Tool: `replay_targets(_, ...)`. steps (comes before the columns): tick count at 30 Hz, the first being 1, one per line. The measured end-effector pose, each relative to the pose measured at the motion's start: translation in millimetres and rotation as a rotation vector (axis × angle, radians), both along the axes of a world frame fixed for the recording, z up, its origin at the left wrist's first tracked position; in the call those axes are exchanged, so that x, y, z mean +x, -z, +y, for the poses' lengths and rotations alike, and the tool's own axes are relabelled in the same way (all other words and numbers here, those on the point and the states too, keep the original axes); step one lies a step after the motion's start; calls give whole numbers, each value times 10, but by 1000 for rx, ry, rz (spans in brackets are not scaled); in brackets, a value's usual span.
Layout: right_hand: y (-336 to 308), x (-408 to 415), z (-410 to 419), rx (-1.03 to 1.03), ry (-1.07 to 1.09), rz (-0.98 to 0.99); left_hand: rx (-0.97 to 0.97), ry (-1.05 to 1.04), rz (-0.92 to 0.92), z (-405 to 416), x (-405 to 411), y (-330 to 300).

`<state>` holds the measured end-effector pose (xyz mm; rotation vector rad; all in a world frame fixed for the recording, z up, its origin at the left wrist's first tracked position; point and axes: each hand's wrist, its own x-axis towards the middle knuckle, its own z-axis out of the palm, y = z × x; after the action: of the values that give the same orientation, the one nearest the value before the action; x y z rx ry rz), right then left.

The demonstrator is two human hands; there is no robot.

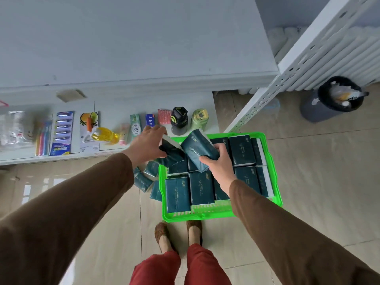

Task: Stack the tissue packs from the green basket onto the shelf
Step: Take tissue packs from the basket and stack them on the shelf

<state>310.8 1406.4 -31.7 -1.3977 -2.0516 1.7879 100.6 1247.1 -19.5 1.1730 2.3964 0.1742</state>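
A bright green basket [275,173] sits on the floor in front of my feet, filled with several dark teal tissue packs [177,194]. My right hand [220,163] grips one teal pack [198,149] lifted above the basket. My left hand [147,144] grips another teal pack [171,151] above the basket's left rear corner. A few more teal packs [144,178] lie on the floor just left of the basket. The white shelf [123,64] runs across the top, with a lower ledge [107,149] holding goods.
The lower ledge carries toothbrushes [42,138], a blue card of items [61,132], a yellow bottle [104,135], toothpaste boxes [135,126] and two flasks [179,121]. A white perforated rack [298,64] stands at right, a dark bin [333,99] beyond it. Tiled floor surrounds the basket.
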Motion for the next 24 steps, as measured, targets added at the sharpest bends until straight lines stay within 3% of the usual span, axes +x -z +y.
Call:
replay_targets(4, -657, -73, -332, 13, -89, 126, 50, -56, 20, -560, -59, -697)
replay_targets(9, -1492, -413, -1133, 19, -122, 236, 212, -181, 40, -1821, -230, -1521)
replay_targets(18, -2522, -2065, -2941, -102, -176, 509, 373, -408, 187, -4296, -1340, -2744)
replay_targets(24, -2809, -3194, -3734, -70, -322, 540, 389, -504, 254, -5193, -2434, -3059)
